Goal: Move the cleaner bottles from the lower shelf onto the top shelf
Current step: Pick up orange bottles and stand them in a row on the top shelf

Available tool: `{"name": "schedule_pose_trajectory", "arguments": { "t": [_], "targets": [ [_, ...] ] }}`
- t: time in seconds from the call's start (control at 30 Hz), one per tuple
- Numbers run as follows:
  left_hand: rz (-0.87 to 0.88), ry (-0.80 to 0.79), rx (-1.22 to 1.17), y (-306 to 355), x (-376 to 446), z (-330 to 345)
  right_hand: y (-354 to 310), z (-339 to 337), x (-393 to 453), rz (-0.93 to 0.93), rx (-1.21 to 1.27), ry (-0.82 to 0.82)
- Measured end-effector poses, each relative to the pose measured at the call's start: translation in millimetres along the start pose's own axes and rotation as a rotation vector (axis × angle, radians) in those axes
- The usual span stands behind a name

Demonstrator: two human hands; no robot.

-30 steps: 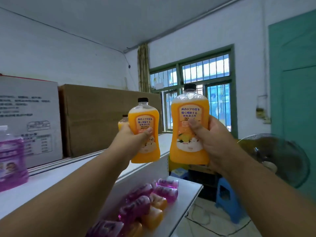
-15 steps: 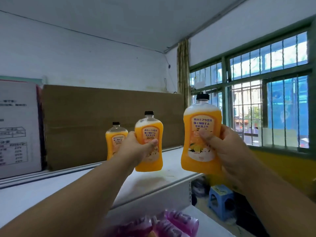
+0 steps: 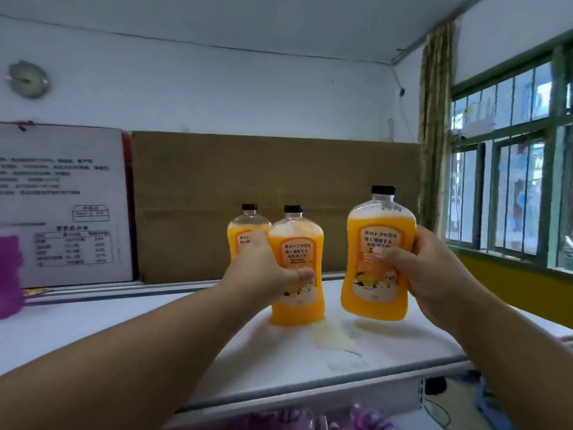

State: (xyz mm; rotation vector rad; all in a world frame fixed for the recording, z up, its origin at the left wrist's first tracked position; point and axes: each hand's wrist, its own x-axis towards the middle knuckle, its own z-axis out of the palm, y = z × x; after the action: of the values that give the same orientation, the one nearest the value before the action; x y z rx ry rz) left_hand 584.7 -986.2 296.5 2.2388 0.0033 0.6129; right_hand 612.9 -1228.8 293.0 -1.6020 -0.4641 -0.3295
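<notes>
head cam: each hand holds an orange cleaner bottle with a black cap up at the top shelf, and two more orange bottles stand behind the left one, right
Not quite: the head view shows only one orange bottle behind it. The left hand grips an orange bottle, the right hand grips another, both black-capped, at the top shelf.

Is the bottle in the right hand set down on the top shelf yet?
Not yet: the right hand holds its orange bottle tilted, base clear of the top shelf.
</notes>
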Motion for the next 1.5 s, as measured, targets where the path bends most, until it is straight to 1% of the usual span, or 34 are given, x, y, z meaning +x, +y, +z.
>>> {"name": "schedule_pose_trajectory", "arguments": {
  "t": [0.03,0.1,0.17,0.27,0.37,0.53,0.63,0.8,0.9,1.13,1.3,1.4,1.5],
  "targets": [
    [0.056,0.047,0.072,0,-2,-2,4,-1,5,0.007,0.007,-0.034],
    [0.228,0.148,0.239,0,-5,-7,13,-3,15,0.022,0.018,-0.101],
    [0.337,0.165,0.389,5,-5,-12,20,-7,23,0.042,0.026,-0.188],
    [0.405,0.17,0.557,7,-1,-11,27,-14,34,0.06,0.017,-0.307],
    [0.433,0.168,0.71,5,5,-6,33,-20,44,0.066,0.003,-0.358],
    [0.432,0.209,0.822,11,31,11,26,-32,57,0.031,-0.174,-0.434],
    [0.435,0.221,0.86,13,49,22,21,-37,59,-0.038,-0.239,-0.383],
    [0.449,0.242,0.948,8,69,28,24,-35,67,-0.184,-0.487,-0.328],
    [0.478,0.257,0.997,4,73,25,27,-33,73,-0.194,-0.538,-0.302],
    [0.457,0.259,1.039,-2,83,21,28,-29,83,-0.193,-0.667,-0.269],
    [0.442,0.318,1.068,-4,84,24,26,-24,84,-0.231,-0.728,-0.21],
    [0.448,0.298,1.054,-6,85,23,23,-22,84,-0.271,-0.81,-0.207],
    [0.435,0.256,1.064,-2,82,20,20,-19,87,-0.272,-0.9,-0.209]
  ]
}}
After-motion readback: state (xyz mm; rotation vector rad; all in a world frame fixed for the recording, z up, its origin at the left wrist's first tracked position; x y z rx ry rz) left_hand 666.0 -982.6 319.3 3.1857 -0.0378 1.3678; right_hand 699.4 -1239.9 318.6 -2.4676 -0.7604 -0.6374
